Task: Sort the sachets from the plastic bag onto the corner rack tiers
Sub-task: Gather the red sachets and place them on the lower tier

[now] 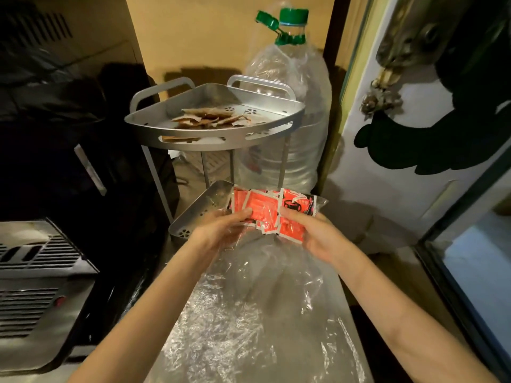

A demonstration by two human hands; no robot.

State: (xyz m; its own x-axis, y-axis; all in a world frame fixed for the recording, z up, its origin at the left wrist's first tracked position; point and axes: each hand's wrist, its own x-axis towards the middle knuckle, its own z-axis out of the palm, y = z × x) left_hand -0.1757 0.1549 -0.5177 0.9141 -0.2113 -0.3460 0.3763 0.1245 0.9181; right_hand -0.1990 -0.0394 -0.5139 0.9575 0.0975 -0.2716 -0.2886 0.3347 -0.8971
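Observation:
A silver corner rack stands ahead. Its top tier [193, 142] holds several brown sachets [210, 120]. Lower down, the second tier [193, 214] shows bare perforated metal at its left end. Over that tier my left hand [221, 230] and my right hand [312, 233] together hold a bunch of red sachets [268, 214], still inside the end of the clear plastic bag [249, 313]. The rest of the bag hangs down toward me between my forearms.
A large clear water bottle with a green cap [290, 92] stands right behind the rack. Dark bags [69, 134] are piled at the left, above a grey vented appliance [36, 277]. A white door [401, 161] and a dark-framed glass panel [475, 272] close in the right.

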